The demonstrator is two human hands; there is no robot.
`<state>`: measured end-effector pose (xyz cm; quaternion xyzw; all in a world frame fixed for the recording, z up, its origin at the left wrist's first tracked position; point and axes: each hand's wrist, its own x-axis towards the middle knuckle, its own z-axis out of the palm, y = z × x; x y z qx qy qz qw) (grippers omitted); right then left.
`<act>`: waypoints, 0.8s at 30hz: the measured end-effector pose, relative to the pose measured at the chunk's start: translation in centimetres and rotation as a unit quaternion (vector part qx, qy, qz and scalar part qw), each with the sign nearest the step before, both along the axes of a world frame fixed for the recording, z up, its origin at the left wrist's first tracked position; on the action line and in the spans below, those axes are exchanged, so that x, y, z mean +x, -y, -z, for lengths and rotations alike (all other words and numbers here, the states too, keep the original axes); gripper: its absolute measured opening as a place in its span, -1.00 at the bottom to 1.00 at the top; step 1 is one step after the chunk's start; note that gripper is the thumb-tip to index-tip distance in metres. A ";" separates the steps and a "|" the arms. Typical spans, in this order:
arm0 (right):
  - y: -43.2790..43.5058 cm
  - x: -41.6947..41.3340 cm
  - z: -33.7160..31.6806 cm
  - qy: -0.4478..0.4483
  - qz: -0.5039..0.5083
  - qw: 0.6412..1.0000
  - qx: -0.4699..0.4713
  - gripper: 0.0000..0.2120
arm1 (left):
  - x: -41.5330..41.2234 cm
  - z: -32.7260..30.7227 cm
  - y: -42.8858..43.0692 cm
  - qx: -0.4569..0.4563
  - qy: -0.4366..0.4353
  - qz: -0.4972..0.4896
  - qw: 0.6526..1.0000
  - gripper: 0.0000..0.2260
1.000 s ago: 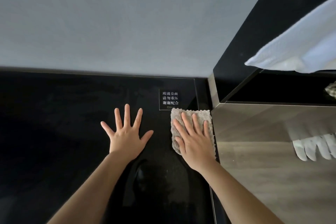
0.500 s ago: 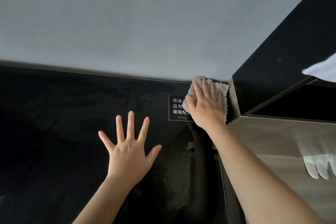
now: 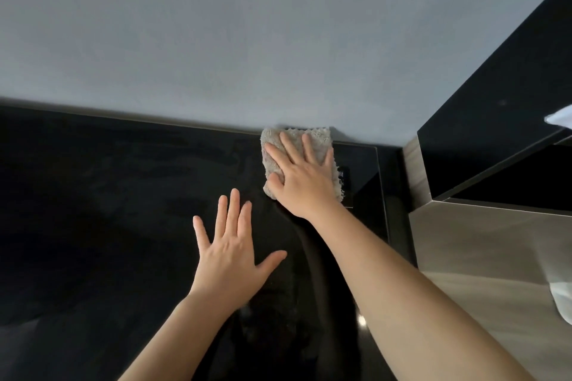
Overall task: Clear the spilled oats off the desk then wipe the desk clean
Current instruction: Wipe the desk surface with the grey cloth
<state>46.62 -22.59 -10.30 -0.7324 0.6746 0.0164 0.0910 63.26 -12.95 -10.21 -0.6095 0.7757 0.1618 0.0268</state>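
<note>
Nearest, the left hand [image 3: 230, 252] lies flat on the black glass desk [image 3: 93, 210], its 5 fingers spread and holding nothing. Just beyond it and to the right, the right hand [image 3: 301, 178] presses palm-down, fingers extended, on a folded beige cloth [image 3: 272, 161]. The cloth sits at the far edge of the desk, touching the grey wall [image 3: 247, 40]. A small label [image 3: 346, 178] peeks out at the cloth's right side. No oats can be made out on the dark surface.
</note>
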 end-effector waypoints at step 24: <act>-10.8 -4.2 0.2 -0.050 0.165 0.985 -0.028 -0.39 | 2.6 -2.6 1.0 0.136 0.081 0.043 0.986 0.09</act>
